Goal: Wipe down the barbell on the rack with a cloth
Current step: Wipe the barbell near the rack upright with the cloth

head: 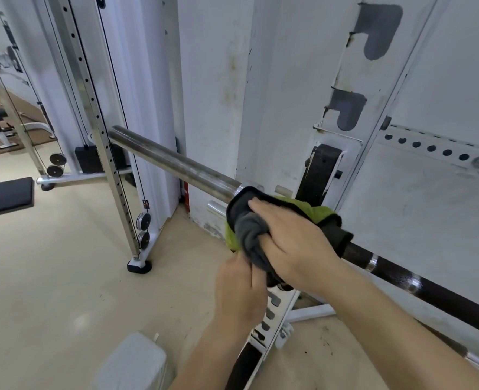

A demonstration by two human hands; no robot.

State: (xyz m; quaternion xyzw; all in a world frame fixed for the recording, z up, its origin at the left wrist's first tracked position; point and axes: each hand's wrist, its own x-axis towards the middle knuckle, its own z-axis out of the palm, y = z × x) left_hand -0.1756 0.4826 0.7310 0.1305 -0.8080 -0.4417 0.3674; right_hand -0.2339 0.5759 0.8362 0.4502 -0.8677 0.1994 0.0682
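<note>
Where the one cloth (249, 229) wraps the single barbell (173, 161), just right of its silver sleeve, the collar is hidden, and the bar's right end is cut off. Of the two hands, the right hand (297, 243) curls over cloth and bar, while the left hand (238, 294) pinches the hanging grey end near the white rack (331, 80).

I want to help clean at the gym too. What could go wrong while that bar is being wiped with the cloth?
Fingers might get pinched: the right hand wraps the cloth round the barbell right beside the rack. The loose end of the cloth, held by the left hand, could snag on the short metal peg nearby. The barbell might also roll if pushed hard.
</note>
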